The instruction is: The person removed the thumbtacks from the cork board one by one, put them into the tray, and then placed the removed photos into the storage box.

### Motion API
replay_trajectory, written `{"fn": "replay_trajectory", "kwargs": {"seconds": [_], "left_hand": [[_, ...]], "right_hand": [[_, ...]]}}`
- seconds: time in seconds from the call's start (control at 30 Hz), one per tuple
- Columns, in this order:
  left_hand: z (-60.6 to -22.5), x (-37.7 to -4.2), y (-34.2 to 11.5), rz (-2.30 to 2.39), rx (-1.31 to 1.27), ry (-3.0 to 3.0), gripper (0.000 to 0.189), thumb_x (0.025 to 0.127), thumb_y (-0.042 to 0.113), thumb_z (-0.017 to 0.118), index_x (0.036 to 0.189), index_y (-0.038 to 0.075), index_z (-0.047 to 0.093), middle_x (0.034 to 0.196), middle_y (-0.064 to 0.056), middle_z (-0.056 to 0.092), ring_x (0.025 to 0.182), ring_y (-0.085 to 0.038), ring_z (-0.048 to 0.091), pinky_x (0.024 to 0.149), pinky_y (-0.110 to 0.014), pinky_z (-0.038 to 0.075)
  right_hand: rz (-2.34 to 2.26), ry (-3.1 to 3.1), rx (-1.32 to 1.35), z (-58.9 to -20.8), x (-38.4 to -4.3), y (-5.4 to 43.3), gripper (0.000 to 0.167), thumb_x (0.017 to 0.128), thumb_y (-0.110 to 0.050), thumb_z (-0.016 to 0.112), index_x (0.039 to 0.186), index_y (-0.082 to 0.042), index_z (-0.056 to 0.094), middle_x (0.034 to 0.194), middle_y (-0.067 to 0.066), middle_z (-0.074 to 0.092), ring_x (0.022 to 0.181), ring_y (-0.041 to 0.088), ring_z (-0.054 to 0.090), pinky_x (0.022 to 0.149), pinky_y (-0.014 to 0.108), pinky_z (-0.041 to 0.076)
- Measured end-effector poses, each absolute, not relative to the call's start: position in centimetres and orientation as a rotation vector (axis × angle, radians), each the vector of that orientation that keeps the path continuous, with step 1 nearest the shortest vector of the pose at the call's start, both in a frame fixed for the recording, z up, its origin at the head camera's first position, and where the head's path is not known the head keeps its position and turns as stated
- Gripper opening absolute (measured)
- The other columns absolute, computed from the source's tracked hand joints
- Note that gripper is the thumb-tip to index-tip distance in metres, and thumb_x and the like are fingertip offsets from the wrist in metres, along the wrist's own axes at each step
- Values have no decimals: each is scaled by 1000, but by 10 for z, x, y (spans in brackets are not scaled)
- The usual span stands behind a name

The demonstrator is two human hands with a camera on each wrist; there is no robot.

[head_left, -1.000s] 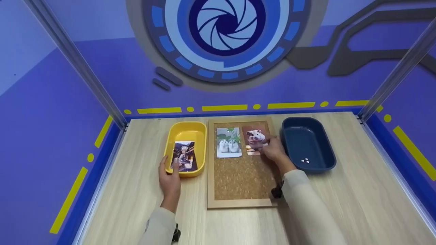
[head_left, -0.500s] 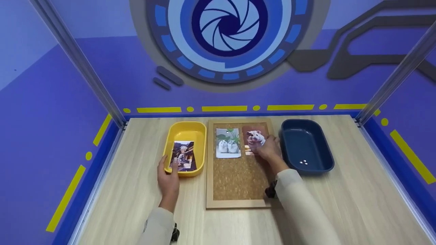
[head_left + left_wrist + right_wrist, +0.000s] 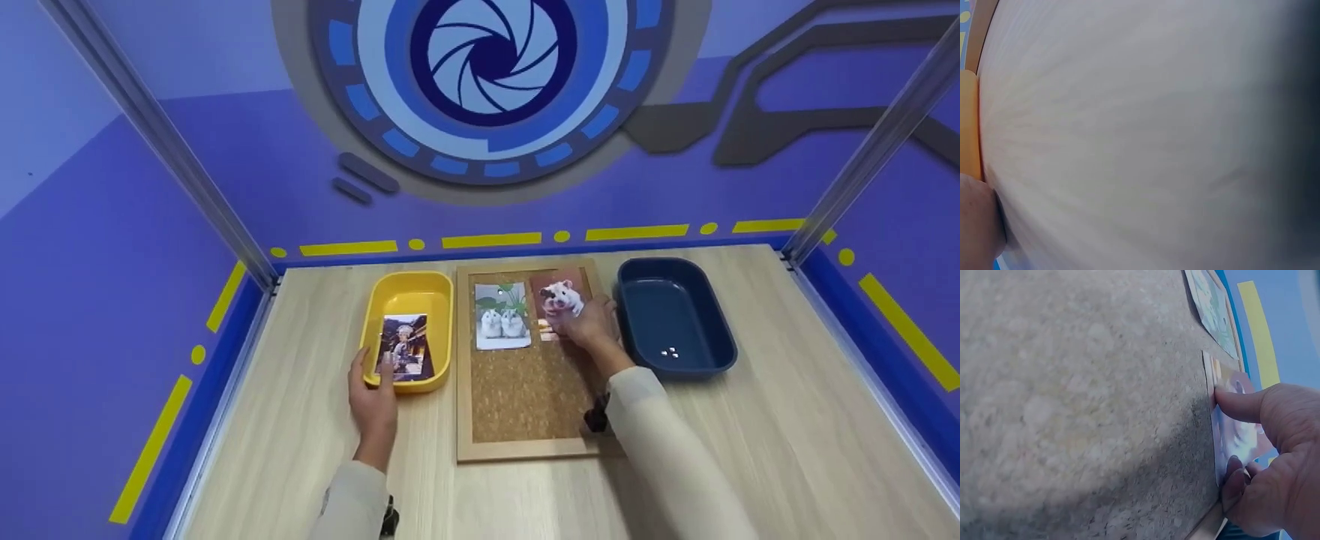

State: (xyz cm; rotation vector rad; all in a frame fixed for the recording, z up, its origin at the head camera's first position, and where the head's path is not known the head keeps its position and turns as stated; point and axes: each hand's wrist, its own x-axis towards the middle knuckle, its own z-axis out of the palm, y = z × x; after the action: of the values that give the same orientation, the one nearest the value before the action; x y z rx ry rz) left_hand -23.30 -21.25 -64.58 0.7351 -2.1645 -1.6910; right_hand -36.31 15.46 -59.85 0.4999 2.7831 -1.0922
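My right hand (image 3: 591,324) holds a hamster photo (image 3: 556,292) at the upper right of a wood-framed corkboard (image 3: 525,401). In the right wrist view, the thumb lies on the photo's face and the fingertips (image 3: 1234,481) are at its other edge. Beside it, a photo of two white hamsters (image 3: 503,319) is on the board, with a small shiny pin (image 3: 500,292) near its top. My left hand (image 3: 373,397) grips the near left corner of a yellow tray (image 3: 417,281), thumb inside over several stacked photos (image 3: 405,341). The left wrist view shows mostly tabletop.
A dark blue tray (image 3: 664,300) stands right of the board, close to my right hand, with several small shiny pins (image 3: 670,352) in it. The pale wooden table (image 3: 525,499) ends at a blue-purple back wall (image 3: 480,217). Metal posts (image 3: 202,187) rise at the back corners.
My right hand has shifted slightly left, and the hamster photo has moved a little left and toward the board's top edge. The left hand keeps its place at the yellow tray.
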Motion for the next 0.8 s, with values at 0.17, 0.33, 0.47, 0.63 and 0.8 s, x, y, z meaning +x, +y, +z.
{"fn": "replay_trajectory", "kwargs": {"seconds": [0.17,0.33,0.47,0.63,0.8], "left_hand": [[-648,-234,-211,-1692,726,-2170,58,110,32,59,164,30,39,176,-6,34,166,-31,27,137,-51,23],[-648,-232,-216,-1677,713,-2174,59,109,31,60,164,30,39,176,-5,33,166,-31,26,137,-51,23],[-647,-231,-218,-1680,709,-2171,62,108,34,63,165,31,39,176,-5,33,166,-31,26,137,-52,22],[-645,-231,-218,-1753,684,-2168,73,104,42,68,167,35,31,177,-3,32,165,-29,29,137,-51,25],[-641,-231,-220,-1845,613,-2148,83,102,36,74,169,37,26,175,-1,34,162,-25,33,136,-49,28]], "right_hand": [[-1078,2825,466,-604,-361,162,95,84,-47,85,149,2,37,146,27,51,136,47,54,116,63,44],[-1111,2871,404,-612,-362,165,80,87,-42,85,144,-6,42,143,22,61,132,44,61,110,64,47],[-1192,2859,361,-615,-361,170,52,93,-22,74,137,-10,48,137,19,67,125,41,64,105,60,49],[-1547,2744,348,-618,-360,180,33,92,-1,65,125,-3,61,125,21,69,113,31,64,91,39,52],[-1683,2676,345,-620,-362,186,27,93,2,63,119,0,67,111,16,68,101,22,61,77,22,47]]}}
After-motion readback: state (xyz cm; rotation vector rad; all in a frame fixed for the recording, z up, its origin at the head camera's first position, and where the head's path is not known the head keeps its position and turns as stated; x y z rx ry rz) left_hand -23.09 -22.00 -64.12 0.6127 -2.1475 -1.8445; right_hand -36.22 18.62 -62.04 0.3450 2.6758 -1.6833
